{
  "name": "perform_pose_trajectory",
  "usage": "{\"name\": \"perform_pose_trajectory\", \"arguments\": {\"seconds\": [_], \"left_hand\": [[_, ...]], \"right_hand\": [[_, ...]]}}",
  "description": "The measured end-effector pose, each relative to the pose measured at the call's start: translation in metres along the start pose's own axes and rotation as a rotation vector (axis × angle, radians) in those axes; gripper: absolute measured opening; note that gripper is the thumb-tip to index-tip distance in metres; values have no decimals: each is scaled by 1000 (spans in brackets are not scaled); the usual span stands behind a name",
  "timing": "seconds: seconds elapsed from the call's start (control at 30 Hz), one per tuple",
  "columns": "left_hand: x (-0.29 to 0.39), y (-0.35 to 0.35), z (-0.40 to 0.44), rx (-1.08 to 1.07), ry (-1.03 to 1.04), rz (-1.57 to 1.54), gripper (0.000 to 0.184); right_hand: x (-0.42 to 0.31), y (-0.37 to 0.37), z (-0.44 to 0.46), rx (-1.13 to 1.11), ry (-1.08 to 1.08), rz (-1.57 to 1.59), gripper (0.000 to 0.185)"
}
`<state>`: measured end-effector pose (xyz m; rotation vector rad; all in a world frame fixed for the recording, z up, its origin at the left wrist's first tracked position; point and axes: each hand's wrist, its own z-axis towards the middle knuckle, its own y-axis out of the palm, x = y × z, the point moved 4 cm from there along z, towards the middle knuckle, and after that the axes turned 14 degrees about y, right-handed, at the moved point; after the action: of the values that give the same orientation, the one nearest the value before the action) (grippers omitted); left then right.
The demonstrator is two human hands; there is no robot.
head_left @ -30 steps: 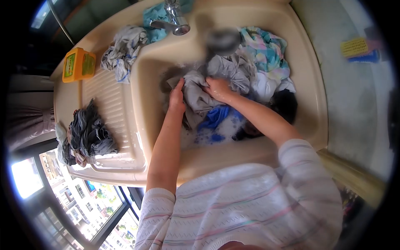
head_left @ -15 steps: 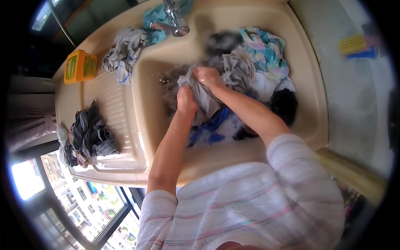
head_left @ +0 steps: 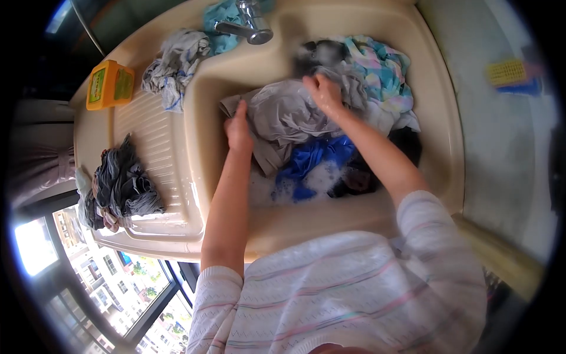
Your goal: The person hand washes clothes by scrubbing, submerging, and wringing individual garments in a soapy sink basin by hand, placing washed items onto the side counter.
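A wet grey garment (head_left: 289,112) is spread between my two hands in the basin of the beige sink (head_left: 203,171). My left hand (head_left: 239,130) grips its left edge, thumb pointing up. My right hand (head_left: 324,95) is closed on its upper right part, fingers curled into the cloth. Below the garment, a blue cloth (head_left: 315,159) lies in sudsy water (head_left: 262,192). To the right are a teal patterned cloth (head_left: 383,71), a white cloth (head_left: 380,115) and a black cloth (head_left: 407,144). Another dark cloth with foam (head_left: 321,56) sits behind my right hand.
A chrome faucet (head_left: 253,23) stands at the back. On the ribbed drainboard (head_left: 159,135) are a yellow-orange container (head_left: 109,85), a greyish-white cloth (head_left: 177,65) and dark clothes (head_left: 127,183). A teal cloth (head_left: 221,26) lies by the faucet. A yellow-and-blue brush (head_left: 510,75) is at the right.
My hands have moved apart, left hand leftward and right hand to the right. The grey garment, bunched between them before, is now stretched wide. More of the blue cloth shows.
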<state>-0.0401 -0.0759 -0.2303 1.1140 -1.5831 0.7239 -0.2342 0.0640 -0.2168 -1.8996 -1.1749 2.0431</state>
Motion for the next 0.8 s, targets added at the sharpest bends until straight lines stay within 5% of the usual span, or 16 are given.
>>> {"name": "perform_pose_trajectory", "arguments": {"seconds": [0.03,0.07,0.13,0.23,0.33,0.4,0.47,0.5,0.53,0.57,0.6,0.67,0.7,0.8], "left_hand": [[-24,-5,7,-44,120,297,51],[-39,-4,12,-87,240,594,55],[-58,2,5,-300,83,671,59],[-24,2,-16,-136,-137,305,52],[-30,2,-6,-96,-271,-270,42],[-32,14,-8,-205,-228,-452,47],[-41,28,-12,-206,-288,-501,47],[-42,36,-12,-212,-313,-517,48],[-33,36,-15,-297,-263,-362,50],[-23,35,-18,-378,-208,-206,52],[-5,31,-18,-251,-155,105,51],[50,38,-43,-256,-133,67,39],[61,49,-51,-531,-151,-233,38],[51,60,-53,-932,132,123,42]], "right_hand": [[-7,7,-23,10,-35,-132,35],[-14,16,-51,111,-348,-290,29],[23,49,-71,-42,-585,-218,25],[75,71,-38,-432,-171,-86,25],[-12,44,-46,-156,44,-330,24],[-80,25,-98,-239,-326,94,23],[-105,25,-119,-260,-583,42,24],[-91,28,-101,-117,-478,-147,21],[-73,30,-75,105,-561,-5,24],[-34,34,-42,86,-235,-343,32],[-19,18,-20,-134,-205,-719,37],[-1,-22,1,-207,-8,-604,28],[-13,-36,-1,-204,-125,-460,31],[-77,-57,-32,-338,-608,-94,60]]}}
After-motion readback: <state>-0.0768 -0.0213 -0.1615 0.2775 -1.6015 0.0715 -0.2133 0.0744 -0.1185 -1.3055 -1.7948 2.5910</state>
